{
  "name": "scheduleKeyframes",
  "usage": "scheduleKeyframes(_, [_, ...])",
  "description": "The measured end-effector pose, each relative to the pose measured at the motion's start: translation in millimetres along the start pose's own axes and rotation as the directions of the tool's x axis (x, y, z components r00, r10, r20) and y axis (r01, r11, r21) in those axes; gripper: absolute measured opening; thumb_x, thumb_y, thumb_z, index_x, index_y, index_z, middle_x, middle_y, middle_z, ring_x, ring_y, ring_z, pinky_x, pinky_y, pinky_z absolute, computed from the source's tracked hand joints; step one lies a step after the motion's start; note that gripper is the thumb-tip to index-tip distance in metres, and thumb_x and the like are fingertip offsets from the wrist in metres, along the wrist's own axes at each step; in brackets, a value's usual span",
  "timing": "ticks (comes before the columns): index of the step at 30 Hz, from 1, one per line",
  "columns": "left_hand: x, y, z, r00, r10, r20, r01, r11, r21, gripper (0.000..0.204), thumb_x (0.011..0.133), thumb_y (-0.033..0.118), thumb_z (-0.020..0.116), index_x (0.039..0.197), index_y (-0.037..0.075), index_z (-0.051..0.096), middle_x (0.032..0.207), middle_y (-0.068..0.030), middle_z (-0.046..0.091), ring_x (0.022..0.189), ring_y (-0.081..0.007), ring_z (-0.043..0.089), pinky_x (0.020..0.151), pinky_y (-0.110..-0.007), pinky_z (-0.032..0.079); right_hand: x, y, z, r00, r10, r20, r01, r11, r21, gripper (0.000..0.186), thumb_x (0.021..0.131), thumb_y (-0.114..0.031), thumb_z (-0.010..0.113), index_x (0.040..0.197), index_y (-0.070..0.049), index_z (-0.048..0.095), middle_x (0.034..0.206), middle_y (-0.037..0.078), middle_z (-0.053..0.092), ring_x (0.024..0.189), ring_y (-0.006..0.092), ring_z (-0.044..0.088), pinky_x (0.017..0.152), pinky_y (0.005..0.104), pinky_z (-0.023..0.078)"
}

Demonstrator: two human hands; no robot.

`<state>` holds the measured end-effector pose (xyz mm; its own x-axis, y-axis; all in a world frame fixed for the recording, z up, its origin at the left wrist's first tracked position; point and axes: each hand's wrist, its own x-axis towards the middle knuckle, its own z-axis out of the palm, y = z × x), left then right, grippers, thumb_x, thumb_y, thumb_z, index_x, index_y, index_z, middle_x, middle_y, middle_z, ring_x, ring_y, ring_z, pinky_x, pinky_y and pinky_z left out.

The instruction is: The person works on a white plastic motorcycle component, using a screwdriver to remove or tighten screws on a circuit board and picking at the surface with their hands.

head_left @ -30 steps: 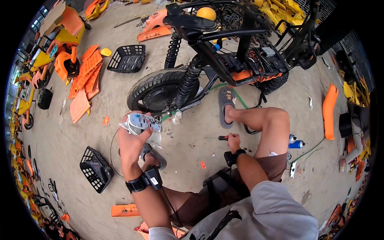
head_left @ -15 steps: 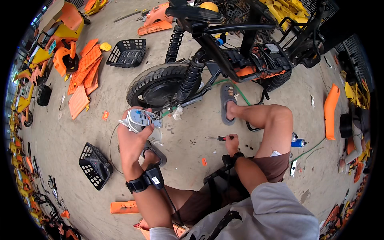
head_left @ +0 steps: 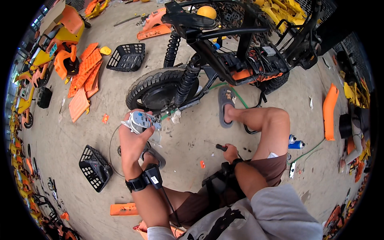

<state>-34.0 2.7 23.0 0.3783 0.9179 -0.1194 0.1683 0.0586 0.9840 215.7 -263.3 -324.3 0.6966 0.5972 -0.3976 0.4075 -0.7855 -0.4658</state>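
My left hand (head_left: 134,143) is closed round a white round part with a grey-blue face (head_left: 142,119), its thumb on the near side; its exact kind I cannot make out. It is held up near the rear wheel (head_left: 160,92) of a stripped black scooter frame (head_left: 219,56). A thin dark cable (head_left: 111,148) curves down beside this hand. Over by my right knee, my right hand (head_left: 231,153) grips a screwdriver (head_left: 220,147) by its dark handle. Its thin shaft points up and left, apart from the white part.
Two black plastic baskets (head_left: 127,57) (head_left: 96,168) lie on the concrete floor. Orange panels (head_left: 86,74) are piled at the left, and a long orange panel (head_left: 330,112) lies at the right. Blue spray cans (head_left: 296,144) stand past my right knee. Parked scooters (head_left: 52,50) line the left.
My right hand has shifted slightly down, and the screwdriver has tilted so that its tip points more upward. My left hand still holds the white part in nearly the same place.
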Motion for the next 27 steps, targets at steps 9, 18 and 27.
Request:
scheduleKeyframes(9, [-1,-4,-4,1.0,0.025,0.007,-0.025,1.0,0.002,0.05,0.074,-0.012,0.068,0.12,-0.001,0.051,0.118,-0.0149,0.068,0.102,-0.0178,0.065,0.088,-0.031,0.052,-13,-5,1,0.914,0.212,0.346,-0.183,0.976,-0.115,0.032,0.071,-0.015,0.064,0.1,-0.006,0.073,0.101,0.022,0.07,0.1,0.0378,0.067,0.088,0.0417,0.054])
scheduleKeyframes(18, [-1,1,-2,1.0,0.024,0.015,-0.024,1.0,0.001,0.05,0.074,-0.012,0.067,0.12,-0.002,0.05,0.118,-0.0154,0.068,0.101,-0.0177,0.065,0.088,-0.031,0.052,-8,-5,0,0.871,0.275,0.407,-0.247,0.961,-0.122,0.035,0.066,-0.018,0.07,0.1,-0.006,0.074,0.098,0.019,0.072,0.097,0.0346,0.068,0.085,0.0392,0.055])
scheduleKeyframes(27, [-2,-1,-3,1.0,0.007,0.017,-0.007,1.0,-0.019,0.051,0.074,-0.012,0.068,0.12,-0.001,0.05,0.119,-0.0165,0.067,0.105,-0.0186,0.064,0.09,-0.032,0.052,-9,-4,6,0.824,0.29,0.487,-0.324,0.946,-0.015,0.03,0.069,-0.019,0.07,0.094,-0.002,0.073,0.089,0.018,0.072,0.081,0.0302,0.071,0.071,0.0379,0.055])
